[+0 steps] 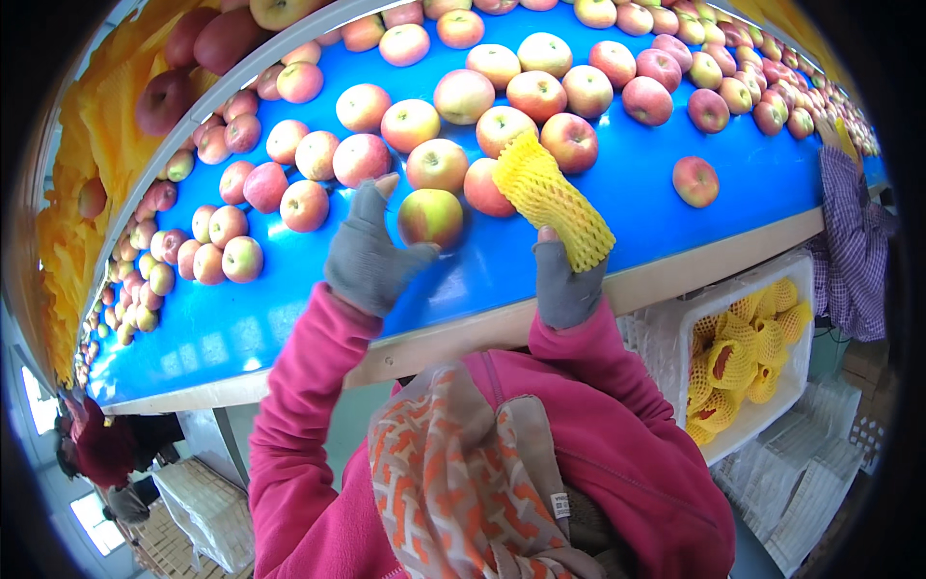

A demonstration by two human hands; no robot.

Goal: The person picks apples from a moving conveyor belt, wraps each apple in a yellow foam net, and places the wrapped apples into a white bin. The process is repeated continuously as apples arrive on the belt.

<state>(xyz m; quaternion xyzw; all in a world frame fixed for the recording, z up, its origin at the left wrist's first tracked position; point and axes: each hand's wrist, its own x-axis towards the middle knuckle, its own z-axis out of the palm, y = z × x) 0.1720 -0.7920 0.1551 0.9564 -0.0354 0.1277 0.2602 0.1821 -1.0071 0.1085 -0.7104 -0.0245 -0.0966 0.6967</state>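
Observation:
My left hand (369,250), in a grey fingerless glove, is spread beside a yellow-green and red apple (430,217) on the blue belt (463,289). Its thumb lies along the apple's near edge; whether it touches is unclear. A yellow foam net sleeve (553,199) is gripped in my right hand (568,282), gloved the same way. The sleeve looks flattened and points away from me, its far end against a red apple (486,189). Most of my right fingers are hidden behind the sleeve.
Many loose apples (438,165) cover the belt, bordered by a pale wooden edge (448,340). To the right, a white crate (684,362) holds sleeved apples (731,362). Yellow sleeves (94,145) fill a far shelf. Other people stand at right (854,246) and left (105,449).

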